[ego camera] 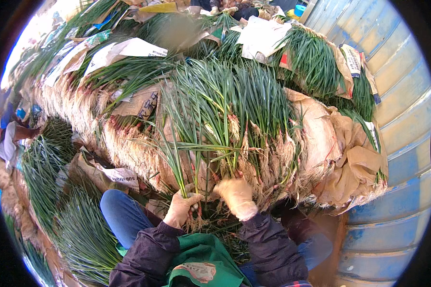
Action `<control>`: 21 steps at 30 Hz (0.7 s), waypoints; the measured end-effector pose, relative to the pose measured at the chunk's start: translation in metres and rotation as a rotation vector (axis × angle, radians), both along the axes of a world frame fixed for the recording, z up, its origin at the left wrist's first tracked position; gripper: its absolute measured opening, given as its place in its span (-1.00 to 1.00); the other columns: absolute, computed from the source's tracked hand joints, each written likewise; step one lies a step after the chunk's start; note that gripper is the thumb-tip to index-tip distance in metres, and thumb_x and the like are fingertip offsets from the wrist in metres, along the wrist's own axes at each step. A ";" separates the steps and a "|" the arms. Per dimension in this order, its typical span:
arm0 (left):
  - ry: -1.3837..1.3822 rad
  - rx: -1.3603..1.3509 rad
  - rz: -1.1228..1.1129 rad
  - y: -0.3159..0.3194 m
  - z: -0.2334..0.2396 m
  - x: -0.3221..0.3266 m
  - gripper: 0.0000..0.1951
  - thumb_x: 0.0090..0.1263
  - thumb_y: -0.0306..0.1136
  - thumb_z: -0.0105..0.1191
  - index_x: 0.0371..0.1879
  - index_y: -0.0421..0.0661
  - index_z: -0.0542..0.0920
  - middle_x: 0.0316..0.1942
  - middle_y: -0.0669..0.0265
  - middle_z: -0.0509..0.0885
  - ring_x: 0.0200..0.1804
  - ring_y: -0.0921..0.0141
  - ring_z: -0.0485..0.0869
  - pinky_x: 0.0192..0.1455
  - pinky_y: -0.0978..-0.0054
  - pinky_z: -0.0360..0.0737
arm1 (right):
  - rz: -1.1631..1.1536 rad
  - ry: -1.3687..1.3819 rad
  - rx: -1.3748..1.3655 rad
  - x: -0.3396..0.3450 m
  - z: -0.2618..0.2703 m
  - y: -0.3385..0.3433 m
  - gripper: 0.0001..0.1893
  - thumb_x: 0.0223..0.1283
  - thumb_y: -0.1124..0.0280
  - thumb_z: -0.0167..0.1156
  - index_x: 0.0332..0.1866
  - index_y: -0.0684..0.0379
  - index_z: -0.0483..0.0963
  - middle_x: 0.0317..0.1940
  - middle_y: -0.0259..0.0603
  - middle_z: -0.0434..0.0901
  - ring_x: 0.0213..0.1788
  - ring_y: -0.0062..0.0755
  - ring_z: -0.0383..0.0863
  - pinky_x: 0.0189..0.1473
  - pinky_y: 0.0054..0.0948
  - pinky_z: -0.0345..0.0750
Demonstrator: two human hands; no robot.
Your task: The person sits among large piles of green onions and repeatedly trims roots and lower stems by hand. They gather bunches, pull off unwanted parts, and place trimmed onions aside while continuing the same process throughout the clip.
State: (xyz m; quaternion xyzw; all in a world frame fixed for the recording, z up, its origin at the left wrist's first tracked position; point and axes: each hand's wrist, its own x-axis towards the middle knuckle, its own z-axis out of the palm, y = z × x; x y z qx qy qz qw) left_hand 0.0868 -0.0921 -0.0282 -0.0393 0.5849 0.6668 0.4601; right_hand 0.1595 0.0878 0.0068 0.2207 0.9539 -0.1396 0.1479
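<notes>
My left hand, in a pale work glove, grips a small bunch of green leafy seedlings. Their pinkish bases and stringy roots hang below the fingers. To its right, my right hand is gloved too and slightly blurred. It touches the lower stems and roots of a larger clump of seedlings; its fingertips are hidden, so its hold is unclear. Ahead lies a thick row of the same plants, leaves pointing away and pale roots towards me, spread over tan sacking.
More bundled seedlings lie behind, with paper sacks among them. Leafy bundles are heaped at left beside my knee. A ribbed blue and tan metal wall bounds the right. Another person's hand shows at the top.
</notes>
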 end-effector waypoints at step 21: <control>0.069 0.061 -0.056 0.049 0.009 0.011 -0.76 0.33 -0.45 0.27 -0.07 -0.16 0.59 -0.41 0.41 0.69 -0.55 0.61 0.56 -0.70 0.71 0.40 | -0.985 0.676 -0.794 -0.005 -0.019 -0.007 -0.82 0.36 0.38 0.16 -0.14 0.25 0.64 -0.36 -0.21 0.74 -0.33 -0.45 0.64 -0.19 -0.45 0.54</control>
